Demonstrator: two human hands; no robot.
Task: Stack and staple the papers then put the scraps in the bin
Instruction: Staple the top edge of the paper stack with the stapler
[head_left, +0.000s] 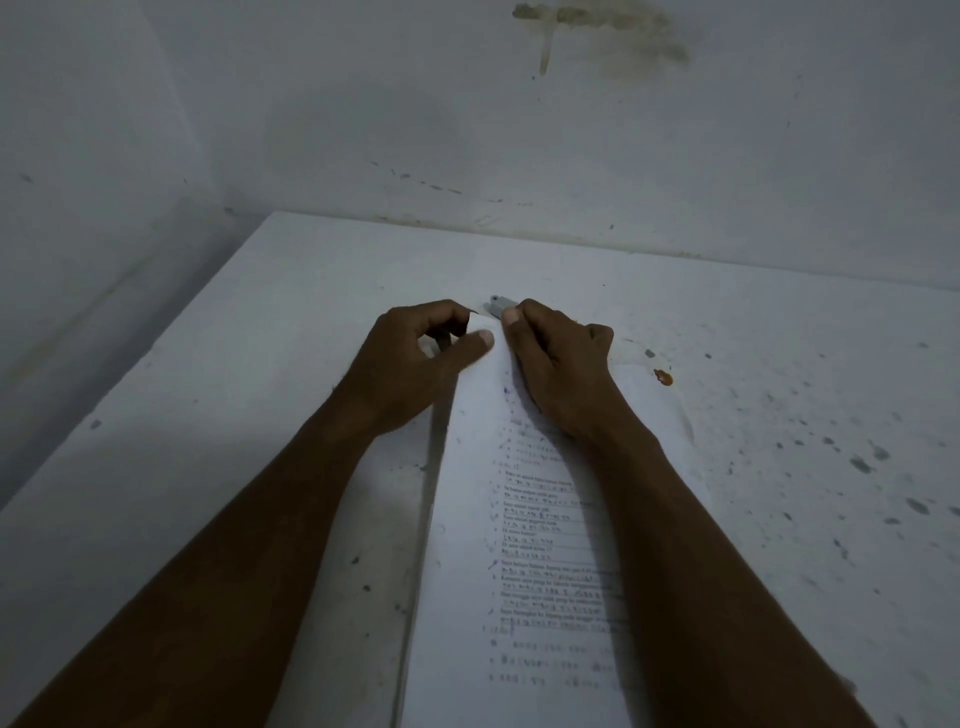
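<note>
My left hand (415, 358) pinches the far corner of the papers (519, 545) at the frame's centre, thumb on top. My right hand (556, 364) is closed around a small grey stapler (497, 305) (only its tip shows) at that corner. The printed stack runs down to the bottom edge on the white table (208, 415).

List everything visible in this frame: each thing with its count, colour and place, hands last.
Papers: one stack, exact count unclear, white with printed text, on the table centre, under both hands.
Stapler: one, grey, at the stack's far end, mostly hidden by the right hand.
Table: one, white, speckled with dark marks.
Wall: white, stained, behind the table.
Left hand: pinching the stack's far left corner.
Right hand: closed on the stapler.
</note>
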